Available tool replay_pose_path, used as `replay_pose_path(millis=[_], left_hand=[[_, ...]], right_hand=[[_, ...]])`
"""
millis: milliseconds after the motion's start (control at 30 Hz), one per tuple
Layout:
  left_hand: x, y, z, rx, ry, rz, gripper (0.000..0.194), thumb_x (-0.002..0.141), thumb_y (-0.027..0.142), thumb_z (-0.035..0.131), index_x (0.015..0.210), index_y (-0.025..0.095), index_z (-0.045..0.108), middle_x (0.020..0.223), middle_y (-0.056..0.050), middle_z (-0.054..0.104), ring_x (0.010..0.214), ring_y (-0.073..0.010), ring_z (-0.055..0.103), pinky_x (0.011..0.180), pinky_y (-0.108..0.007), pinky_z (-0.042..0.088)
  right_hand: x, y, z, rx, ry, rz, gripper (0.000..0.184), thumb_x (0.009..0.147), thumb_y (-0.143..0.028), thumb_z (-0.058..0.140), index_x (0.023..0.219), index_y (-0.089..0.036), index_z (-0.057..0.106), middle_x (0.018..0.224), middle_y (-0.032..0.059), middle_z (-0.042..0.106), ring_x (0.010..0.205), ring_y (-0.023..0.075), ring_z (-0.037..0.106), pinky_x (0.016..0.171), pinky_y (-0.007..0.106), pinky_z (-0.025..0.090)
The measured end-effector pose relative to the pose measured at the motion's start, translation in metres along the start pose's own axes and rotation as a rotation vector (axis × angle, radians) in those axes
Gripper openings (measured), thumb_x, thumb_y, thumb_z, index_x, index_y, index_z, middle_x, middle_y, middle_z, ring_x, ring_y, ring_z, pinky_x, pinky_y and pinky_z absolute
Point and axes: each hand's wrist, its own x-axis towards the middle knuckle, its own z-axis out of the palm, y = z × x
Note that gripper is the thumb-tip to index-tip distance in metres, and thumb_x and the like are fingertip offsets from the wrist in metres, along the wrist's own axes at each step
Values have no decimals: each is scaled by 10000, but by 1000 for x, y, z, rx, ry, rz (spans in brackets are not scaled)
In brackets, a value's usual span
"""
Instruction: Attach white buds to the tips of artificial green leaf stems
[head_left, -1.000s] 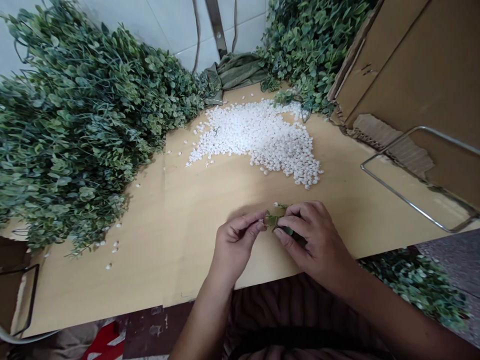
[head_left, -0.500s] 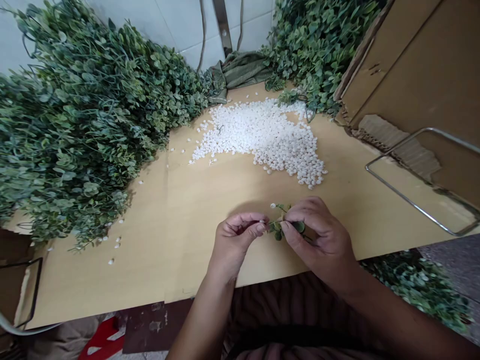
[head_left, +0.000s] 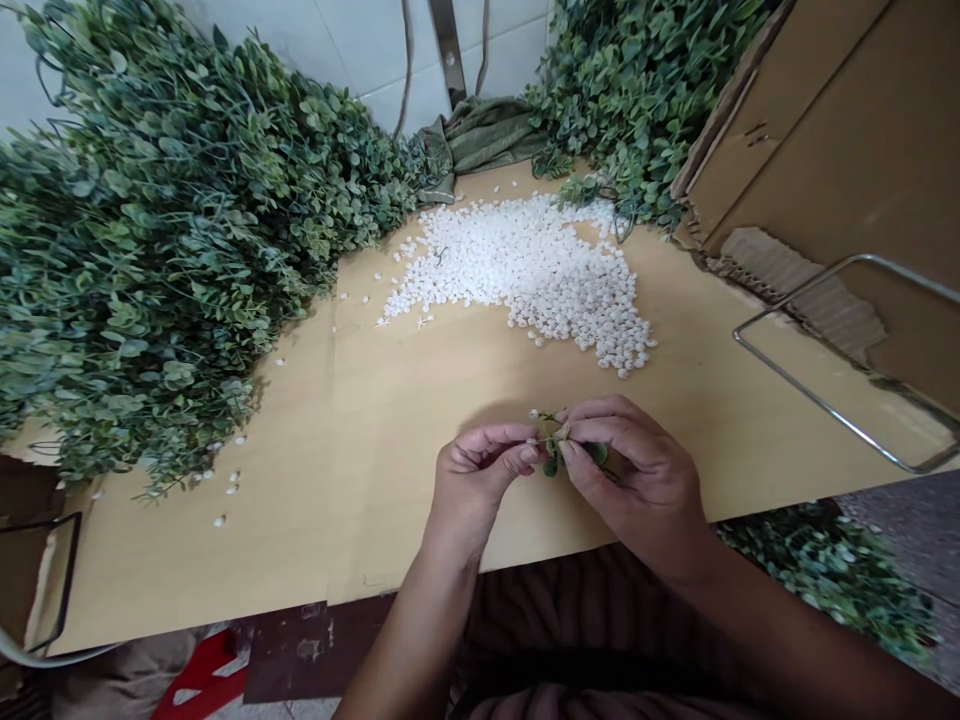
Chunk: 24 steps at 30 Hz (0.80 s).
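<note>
Pinched between the thumb and fingers of my right hand [head_left: 641,475] is a small artificial green sprig [head_left: 551,465] with round leaves. A white bead [head_left: 534,413] sits on the tip of one of its upper stems. My left hand [head_left: 476,480] is closed at the sprig's left side, thumb against forefinger, with a tiny white bead at the fingertips, mostly covered. Both hands are close together above the near part of the tabletop [head_left: 405,400]. Beyond them lies a wide pile of white beads [head_left: 517,260].
A big heap of artificial greenery [head_left: 165,230] fills the left side; another bunch [head_left: 645,110] stands at the back right. A cardboard box [head_left: 840,170] and a bent metal wire frame [head_left: 825,408] are on the right. More beaded greenery [head_left: 840,575] lies below the table edge.
My right fingers have shifted slightly left along the sprig, and its beaded upper stem has moved left. The hands are a little closer together.
</note>
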Motion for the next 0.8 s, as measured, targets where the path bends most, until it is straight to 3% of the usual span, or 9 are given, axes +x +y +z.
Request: replay_pose_path(millis=[800], left_hand=[[1, -4, 2, -3, -27, 23, 177, 497, 253, 817, 634, 201, 718, 615, -5, 707, 504, -70, 577, 558, -196, 516]], right_hand=[[-1, 1, -5, 8, -38, 2, 123, 786, -84, 533, 777, -200, 574, 807, 37, 572, 753, 148, 588, 701, 290, 516]])
